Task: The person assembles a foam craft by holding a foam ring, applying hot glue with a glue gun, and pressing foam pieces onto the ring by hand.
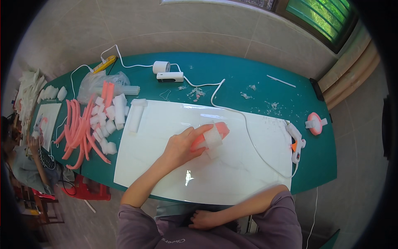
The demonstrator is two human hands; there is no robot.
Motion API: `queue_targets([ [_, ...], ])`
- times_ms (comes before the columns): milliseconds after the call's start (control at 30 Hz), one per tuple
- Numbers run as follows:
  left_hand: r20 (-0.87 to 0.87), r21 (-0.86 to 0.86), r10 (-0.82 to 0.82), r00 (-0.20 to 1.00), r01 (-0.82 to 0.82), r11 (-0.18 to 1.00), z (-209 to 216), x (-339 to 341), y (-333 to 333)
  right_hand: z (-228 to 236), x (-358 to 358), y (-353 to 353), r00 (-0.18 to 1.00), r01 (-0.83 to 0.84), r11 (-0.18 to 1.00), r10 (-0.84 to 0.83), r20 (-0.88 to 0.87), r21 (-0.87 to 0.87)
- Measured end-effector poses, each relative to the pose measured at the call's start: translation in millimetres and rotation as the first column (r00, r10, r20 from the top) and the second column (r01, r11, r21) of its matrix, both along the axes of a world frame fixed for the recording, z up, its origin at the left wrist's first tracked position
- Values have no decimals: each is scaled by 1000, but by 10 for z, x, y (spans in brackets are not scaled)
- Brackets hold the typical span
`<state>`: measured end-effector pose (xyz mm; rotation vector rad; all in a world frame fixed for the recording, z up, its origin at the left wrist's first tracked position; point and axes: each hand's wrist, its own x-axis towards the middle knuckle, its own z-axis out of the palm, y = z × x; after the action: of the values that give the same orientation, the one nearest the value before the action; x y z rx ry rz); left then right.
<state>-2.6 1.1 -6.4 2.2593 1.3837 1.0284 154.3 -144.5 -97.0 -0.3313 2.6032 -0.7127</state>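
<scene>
My left hand [182,143] grips the pink piece [224,129], white band [213,138] across it, at the middle of the white board [232,178]. I judge this a holding step, calling for a steady pinch. My right hand [204,219] sits off the table's [319,166] near edge, contents unclear. Bare board runs rightward to the cable [257,151].

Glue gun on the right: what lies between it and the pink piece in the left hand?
In the head view, a white cable crosses the white board between the pink piece in the left hand and the glue gun.
</scene>
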Motion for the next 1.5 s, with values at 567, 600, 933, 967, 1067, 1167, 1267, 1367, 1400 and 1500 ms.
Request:
queue_targets([
  [567,-134,-56,2,991,-10,998,45,22,-39,21,-20,1,999,-23,1000,23,36,21],
  [600,-128,-46,3,992,-9,999,38,22,-35,7,-17,-3,1000,-19,1000,19,22,18],
  [933,-119,-45,3,993,-8,999,58,19,-47,7,-22,-8,999,-11,1000,11,32,-7],
  [967,-119,-45,2,993,-7,999,51,21,-43,3,-21,-7,999,-10,1000,10,33,-7],
  [1067,-107,-36,0,994,-4,999,29,23,-33,-9,-18,-9,999,-11,1000,11,45,-8],
  [1167,-96,-39,-1,995,-3,999,32,14,-34,-8,-17,-11,999,-7,1000,8,43,-6],
  [1267,-77,-27,-5,997,3,1000,42,13,-34,16,-20,2,999,-11,1000,11,48,-4],
  [1367,-87,-47,2,996,-6,999,41,16,-37,21,-19,7,998,-15,1000,16,54,-7],
  [1400,-85,-51,-1,996,-4,999,42,15,-38,21,-17,6,998,-12,1000,12,55,-6],
  [1500,-71,-51,-4,997,0,999,30,13,-34,26,-17,6,998,-12,1000,13,57,-2],
])
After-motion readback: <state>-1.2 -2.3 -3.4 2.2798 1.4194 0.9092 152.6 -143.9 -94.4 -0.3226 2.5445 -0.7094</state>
